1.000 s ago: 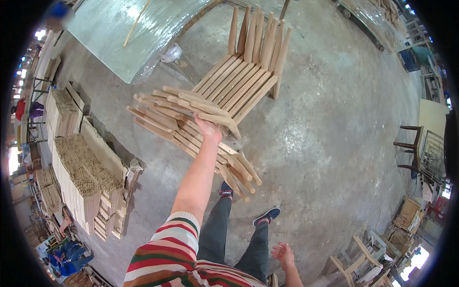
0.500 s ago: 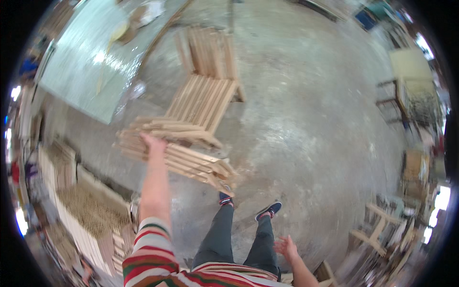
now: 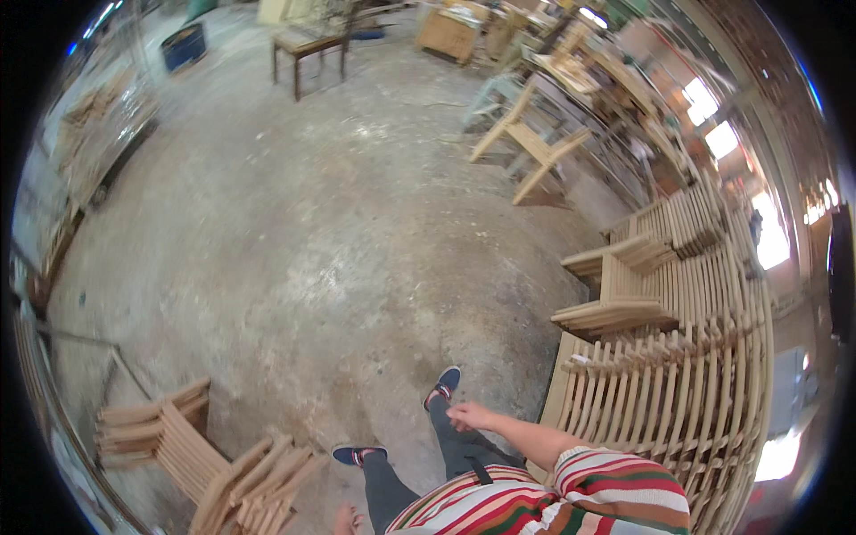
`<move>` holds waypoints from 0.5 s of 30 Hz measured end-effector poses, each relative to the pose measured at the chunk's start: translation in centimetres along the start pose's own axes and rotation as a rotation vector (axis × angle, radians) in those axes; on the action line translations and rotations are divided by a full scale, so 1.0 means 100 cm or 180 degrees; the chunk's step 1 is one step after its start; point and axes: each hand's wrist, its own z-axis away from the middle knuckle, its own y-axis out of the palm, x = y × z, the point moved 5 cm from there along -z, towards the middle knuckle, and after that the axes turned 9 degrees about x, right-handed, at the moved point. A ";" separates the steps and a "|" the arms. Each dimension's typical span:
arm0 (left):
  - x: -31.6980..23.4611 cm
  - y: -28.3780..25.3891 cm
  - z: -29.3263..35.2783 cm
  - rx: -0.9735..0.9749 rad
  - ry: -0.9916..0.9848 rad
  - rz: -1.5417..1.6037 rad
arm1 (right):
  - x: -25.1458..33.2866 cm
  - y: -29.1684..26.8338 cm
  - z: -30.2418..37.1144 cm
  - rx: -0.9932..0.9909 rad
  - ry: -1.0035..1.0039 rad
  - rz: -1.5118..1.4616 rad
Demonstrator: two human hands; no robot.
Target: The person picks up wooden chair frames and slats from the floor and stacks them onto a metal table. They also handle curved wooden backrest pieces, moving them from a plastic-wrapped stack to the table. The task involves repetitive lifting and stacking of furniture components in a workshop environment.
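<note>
My right hand (image 3: pixel 471 416) hangs in front of my right thigh, its fingers loosely curled with nothing visible in them. Low at the edge, partly cut off, my left hand (image 3: pixel 349 519) shows with its fingers slightly apart and no object in it. To the left of that hand lies a stack of pale slatted wooden chair frames (image 3: pixel 192 464). Its nearest wooden pieces (image 3: pixel 267 490) are apart from my fingers. Part of this stack runs out of view at the bottom.
Several slatted wooden chairs (image 3: pixel 660 374) are stacked close on my right. A bare wooden chair frame (image 3: pixel 530 143) stands ahead. Farther off are a dark-framed chair (image 3: pixel 312 40), a blue bin (image 3: pixel 183 46) and a wooden box (image 3: pixel 450 34). A wrapped pile (image 3: pixel 102 134) lies far left.
The view has swung to the right, bringing the large chair stack in. My left hand has let go of the slatted wooden frames. My right hand has come in front of my thigh.
</note>
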 end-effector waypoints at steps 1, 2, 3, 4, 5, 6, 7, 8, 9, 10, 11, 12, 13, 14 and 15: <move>-0.033 0.027 -0.003 0.0134 0.0261 -0.0385 | -0.028 -0.024 0.015 -0.0016 -0.0019 0.0311; -0.077 0.048 -0.002 0.0149 0.0810 -0.0676 | -0.056 -0.048 0.026 -0.0020 -0.0119 0.0593; -0.119 0.065 0.001 0.0048 0.1363 -0.0943 | -0.074 -0.067 0.038 -0.0249 0.0085 0.0897; -0.157 0.076 0.010 -0.0099 0.1669 -0.0672 | -0.089 -0.090 0.049 -0.0473 0.0291 0.1210; -0.198 0.110 0.015 0.0079 0.1885 -0.0427 | -0.137 -0.123 0.060 -0.0790 0.0128 0.1538; -0.230 0.142 0.019 0.0339 0.2004 -0.0197 | -0.179 -0.159 0.085 -0.1107 0.0052 0.1928; -0.261 0.147 0.035 -0.0021 0.1925 -0.0258 | -0.177 -0.178 0.077 -0.0941 0.0241 0.1916; -0.291 0.157 0.047 -0.0295 0.1900 -0.0225 | -0.167 -0.197 0.082 -0.0791 0.0475 0.1959; -0.316 0.180 0.053 -0.0420 0.1828 -0.0138 | -0.168 -0.219 0.099 -0.1163 0.0430 0.1558; -0.339 0.202 0.059 -0.0336 0.1875 -0.0551 | -0.174 -0.234 0.115 -0.1489 0.0411 0.1175; -0.361 0.226 0.063 -0.0240 0.1901 -0.0934 | -0.181 -0.250 0.131 -0.1799 0.0413 0.0817; -0.379 0.247 0.065 -0.0162 0.1923 -0.1298 | -0.185 -0.262 0.140 -0.1895 0.0403 0.0625; -0.393 0.268 0.066 -0.0072 0.1945 -0.1490 | -0.185 -0.273 0.145 -0.1981 0.0377 0.0446; -0.402 0.289 0.066 0.0022 0.1945 -0.1655 | -0.188 -0.283 0.147 -0.2048 0.0367 0.0290; -0.414 0.306 0.067 0.0100 0.1950 -0.1806 | -0.183 -0.291 0.144 -0.2114 0.0254 0.0364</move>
